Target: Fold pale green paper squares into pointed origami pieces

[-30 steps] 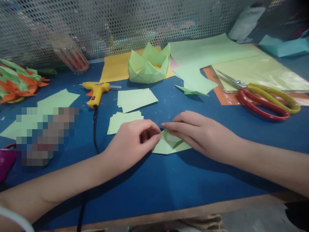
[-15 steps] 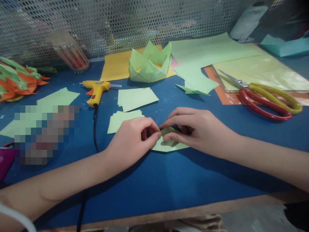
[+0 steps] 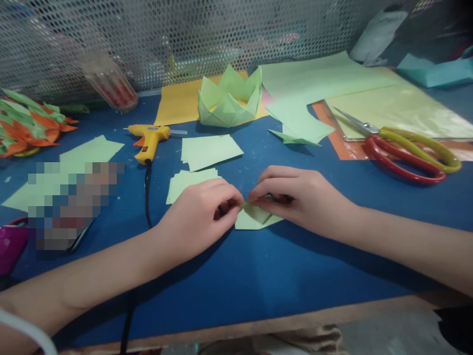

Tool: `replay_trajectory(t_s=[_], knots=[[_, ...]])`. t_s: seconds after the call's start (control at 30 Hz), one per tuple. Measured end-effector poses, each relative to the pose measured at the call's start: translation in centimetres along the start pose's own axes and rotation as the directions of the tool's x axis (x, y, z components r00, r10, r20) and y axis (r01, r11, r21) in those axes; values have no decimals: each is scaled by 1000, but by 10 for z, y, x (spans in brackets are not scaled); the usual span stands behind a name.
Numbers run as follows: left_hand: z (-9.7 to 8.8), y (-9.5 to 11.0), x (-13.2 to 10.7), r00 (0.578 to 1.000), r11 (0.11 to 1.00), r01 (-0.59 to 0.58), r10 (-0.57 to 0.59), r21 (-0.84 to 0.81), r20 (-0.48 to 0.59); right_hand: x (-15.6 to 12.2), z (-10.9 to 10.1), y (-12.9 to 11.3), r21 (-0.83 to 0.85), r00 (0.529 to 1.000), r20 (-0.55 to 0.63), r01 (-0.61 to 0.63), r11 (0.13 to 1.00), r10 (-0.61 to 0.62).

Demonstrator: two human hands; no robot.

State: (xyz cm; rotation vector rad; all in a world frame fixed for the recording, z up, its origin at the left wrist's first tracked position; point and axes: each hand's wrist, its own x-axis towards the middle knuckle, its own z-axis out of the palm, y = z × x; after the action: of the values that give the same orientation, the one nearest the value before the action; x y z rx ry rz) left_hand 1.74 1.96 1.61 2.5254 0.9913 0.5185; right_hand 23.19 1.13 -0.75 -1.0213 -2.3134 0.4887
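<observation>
A small piece of light green paper (image 3: 254, 221), partly folded, lies on the blue tabletop. My left hand (image 3: 209, 209) pinches its left side between thumb and fingers. Opposite it, my right hand (image 3: 291, 192) pinches the paper's raised upper part, fingertips close to the left ones. The right fingers hide much of the folded part. Just behind my left hand is a stack of green paper pieces (image 3: 192, 178), with another stack of cut green paper (image 3: 210, 150) beyond it. A green folded paper crown shape (image 3: 229, 101) stands farther back.
A yellow glue gun (image 3: 150, 140) lies left of the stacks, its black cord running to the front edge. Scissors (image 3: 406, 153) with red and yellow handles lie at right on wrapped paper sheets (image 3: 402, 106). A jar (image 3: 111, 84) leans by the mesh wall.
My right thumb and fingers have closed together on the paper, and its upper part is now pinched and bent up. My left hand stays nearly in place.
</observation>
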Motion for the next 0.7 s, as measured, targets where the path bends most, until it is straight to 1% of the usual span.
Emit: replay_trajectory(t_s=[0.13, 0.37, 0.53, 0.7], knots=[[-1, -3, -1, 999, 999, -37, 37, 14, 26, -2, 0, 1, -19, 999, 28, 33, 999, -33], [0, -9, -4, 984, 979, -179, 177, 93, 33, -3, -4, 4, -72, 988, 112, 113, 991, -105], [1, -11, -6, 975, 967, -222, 218, 128, 47, -5, -5, 5, -135, 982, 130, 151, 979, -134], [0, -12, -7, 965, 951, -260, 252, 166, 70, -5, -4, 3, -188, 981, 122, 174, 967, -153]])
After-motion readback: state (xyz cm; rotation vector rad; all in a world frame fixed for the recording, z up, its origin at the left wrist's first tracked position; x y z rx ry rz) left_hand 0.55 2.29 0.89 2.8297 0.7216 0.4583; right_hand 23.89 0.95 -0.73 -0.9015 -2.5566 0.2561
